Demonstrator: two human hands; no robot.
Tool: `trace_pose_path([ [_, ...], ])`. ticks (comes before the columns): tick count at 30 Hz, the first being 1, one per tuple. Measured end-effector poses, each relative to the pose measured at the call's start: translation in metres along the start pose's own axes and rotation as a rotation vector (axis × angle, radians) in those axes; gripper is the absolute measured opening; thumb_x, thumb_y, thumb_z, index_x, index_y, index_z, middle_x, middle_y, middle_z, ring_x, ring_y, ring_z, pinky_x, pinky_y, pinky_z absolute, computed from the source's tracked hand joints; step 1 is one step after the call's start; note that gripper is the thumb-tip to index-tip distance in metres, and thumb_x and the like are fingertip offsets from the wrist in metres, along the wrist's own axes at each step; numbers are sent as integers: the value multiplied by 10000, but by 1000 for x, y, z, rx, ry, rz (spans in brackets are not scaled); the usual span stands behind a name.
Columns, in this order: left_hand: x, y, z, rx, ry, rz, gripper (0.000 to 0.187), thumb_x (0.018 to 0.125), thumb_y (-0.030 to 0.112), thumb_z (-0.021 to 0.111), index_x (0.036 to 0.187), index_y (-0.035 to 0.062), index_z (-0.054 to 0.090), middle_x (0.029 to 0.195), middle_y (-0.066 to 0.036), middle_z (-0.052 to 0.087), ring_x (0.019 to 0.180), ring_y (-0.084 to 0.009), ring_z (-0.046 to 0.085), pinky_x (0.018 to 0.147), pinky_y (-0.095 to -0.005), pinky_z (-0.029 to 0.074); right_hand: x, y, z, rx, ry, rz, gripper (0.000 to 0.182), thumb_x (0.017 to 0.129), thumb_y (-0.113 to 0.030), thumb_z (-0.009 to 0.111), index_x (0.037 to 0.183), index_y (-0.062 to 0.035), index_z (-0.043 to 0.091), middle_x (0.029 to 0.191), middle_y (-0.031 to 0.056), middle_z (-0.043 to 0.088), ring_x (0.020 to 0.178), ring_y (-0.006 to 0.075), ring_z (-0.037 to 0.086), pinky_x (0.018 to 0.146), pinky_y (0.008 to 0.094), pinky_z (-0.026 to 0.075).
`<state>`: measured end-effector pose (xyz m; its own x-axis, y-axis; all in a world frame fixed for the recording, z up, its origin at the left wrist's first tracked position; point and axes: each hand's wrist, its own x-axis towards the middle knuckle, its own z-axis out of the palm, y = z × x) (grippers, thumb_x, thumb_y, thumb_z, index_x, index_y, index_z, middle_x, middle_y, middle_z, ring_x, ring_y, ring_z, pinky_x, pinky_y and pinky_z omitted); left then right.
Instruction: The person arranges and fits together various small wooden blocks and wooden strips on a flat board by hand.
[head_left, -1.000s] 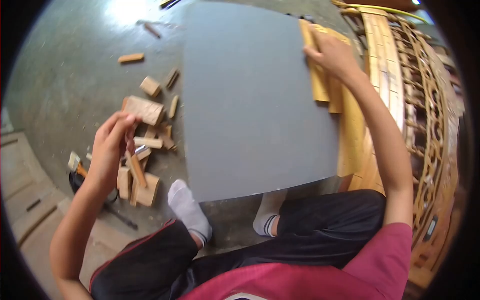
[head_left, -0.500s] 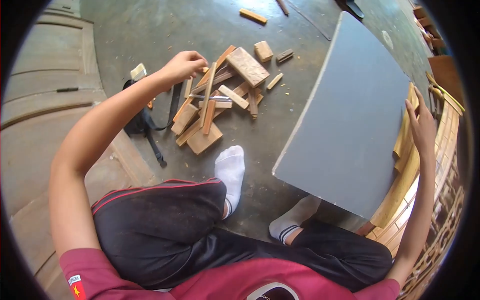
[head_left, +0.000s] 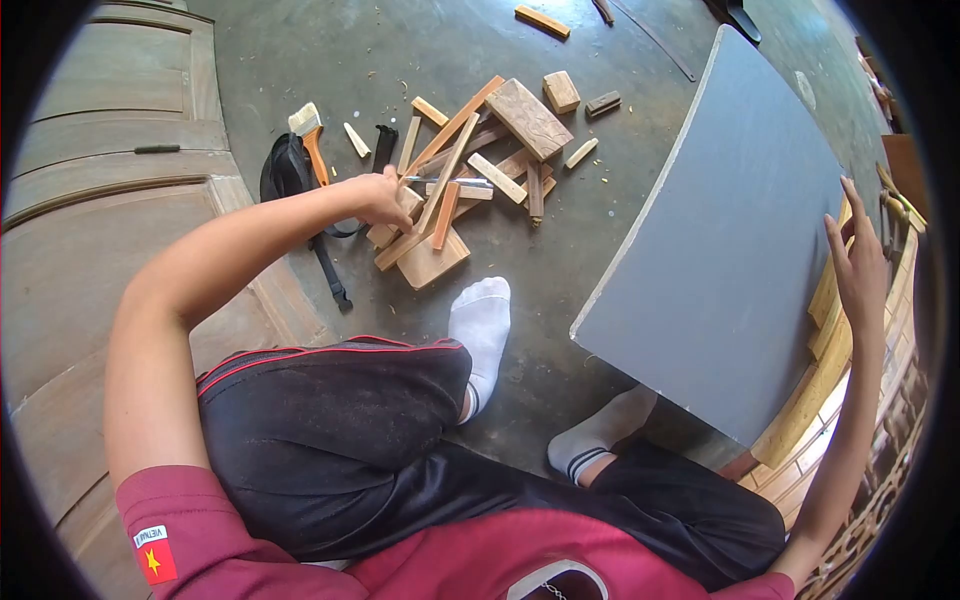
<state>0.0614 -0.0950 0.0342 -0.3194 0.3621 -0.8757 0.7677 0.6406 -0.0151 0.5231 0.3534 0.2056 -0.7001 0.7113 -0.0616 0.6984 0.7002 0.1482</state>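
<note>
My left hand is down in a loose pile of wood offcuts, its fingers curled over a small wooden block at the pile's left side. Part of the block and some fingertips are hidden. Across the pile lie thin wooden strips, a larger rough block and a shiny metal tool. On the other side, my right hand is open, fingers apart, at the right edge of a big grey board. Yellowish wood pieces stand along that edge, below the hand.
A paintbrush and a black strap with a buckle lie left of the pile. Wooden panelled doors fill the left side. My socked foot is just in front of the pile. More sticks lie farther off.
My left hand has moved down and nearer, from the pile's upper left onto the block. My right hand has spread its fingers at the board's edge. The view has shifted slightly.
</note>
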Motion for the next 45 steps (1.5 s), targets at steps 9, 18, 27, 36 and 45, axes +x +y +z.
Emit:
trace_pose_path([
  [9,-22,8,7,437,107,134,843,752,672,811,1086,-94,703,971,-249,763,938,-379,765,827,-431,616,-7,4,3,3,29,-25,634,1087,-373,602,1667,-285,363,835,85,594,754,160,587,808,371,569],
  [18,-45,58,61,503,86,319,784,771,778,731,823,-2,788,798,-160,767,780,-318,773,691,-406,613,-17,-6,-2,12,-39,6,616,1089,-385,592,1660,-313,372,846,74,579,784,164,599,838,383,568],
  [27,-20,48,22,177,-286,307,650,805,676,721,671,40,745,710,-106,708,644,-251,693,597,-375,545,-26,-18,-17,85,-41,-46,572,1086,-371,605,1627,-277,443,848,56,560,771,164,578,774,351,546],
  [36,-134,152,-108,-821,-842,550,357,998,336,592,740,89,586,613,21,481,535,-65,448,457,-265,314,-108,-178,-131,649,72,-584,741,904,-188,753,1588,-190,467,1210,86,599,1093,237,571,916,421,480],
  [45,-168,214,-76,-1176,-781,828,390,1010,435,452,890,84,573,763,-24,544,715,-181,650,607,-285,474,-145,-185,-71,503,-42,-633,938,930,-294,745,1691,-327,198,1569,233,362,1381,406,501,1145,600,389],
])
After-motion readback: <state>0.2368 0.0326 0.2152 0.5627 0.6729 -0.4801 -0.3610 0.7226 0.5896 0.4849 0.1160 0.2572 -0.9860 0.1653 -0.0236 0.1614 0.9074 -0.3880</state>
